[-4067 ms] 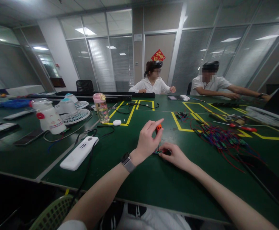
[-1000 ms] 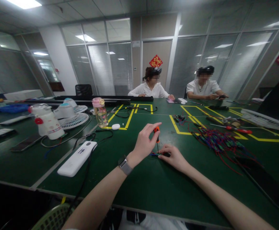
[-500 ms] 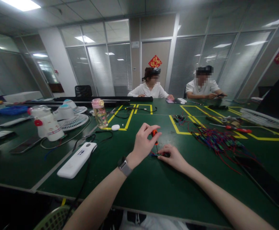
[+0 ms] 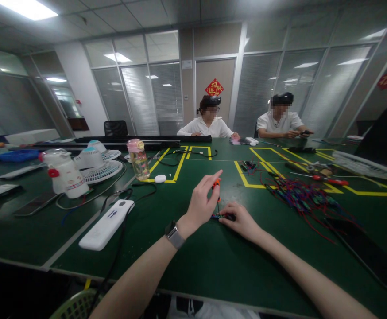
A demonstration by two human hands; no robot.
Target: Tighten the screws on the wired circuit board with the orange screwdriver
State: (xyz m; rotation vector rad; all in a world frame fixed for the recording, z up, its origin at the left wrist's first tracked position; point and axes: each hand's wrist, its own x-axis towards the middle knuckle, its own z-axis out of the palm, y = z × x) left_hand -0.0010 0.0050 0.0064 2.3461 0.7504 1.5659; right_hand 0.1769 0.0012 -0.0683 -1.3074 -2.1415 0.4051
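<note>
Toward the near edge of the green table (image 4: 213,270), the left hand (image 4: 200,203) pinches an orange-handled screwdriver (image 4: 216,183) upright, tip down on a small wired part (image 4: 216,216), which the right hand (image 4: 242,220) presses flat with closed fingertips, evidently to keep it from turning.

Left hand (image 4: 200,206) holds screwdriver (image 4: 216,183); right hand (image 4: 241,221) grips part (image 4: 217,216).

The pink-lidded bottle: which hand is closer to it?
Left. The left hand, pinching an orange screwdriver, sits right of the bottle; the right hand lies farther right, pressing a small part.
</note>
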